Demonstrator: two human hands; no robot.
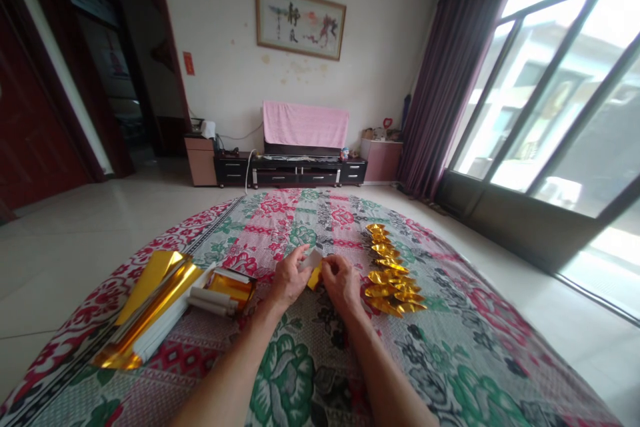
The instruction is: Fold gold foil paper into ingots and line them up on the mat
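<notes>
Both my hands meet over the middle of a flowered cloth (300,373). My left hand (289,278) and my right hand (341,282) pinch one small piece of gold foil paper (315,272), gold on one side and white on the other, partly folded between the fingers. To the right of my right hand lies a row of several folded gold paper ingots (390,270). At the left a stack of flat gold foil sheets (150,310) lies on the cloth, with a smaller bundle of gold paper (231,287) beside it.
The cloth covers a surface reaching to a tiled floor (75,240). A low black TV cabinet (300,170) with a pink cover stands against the far wall. Large windows (560,107) and a dark curtain are at the right, a doorway (110,80) at the left.
</notes>
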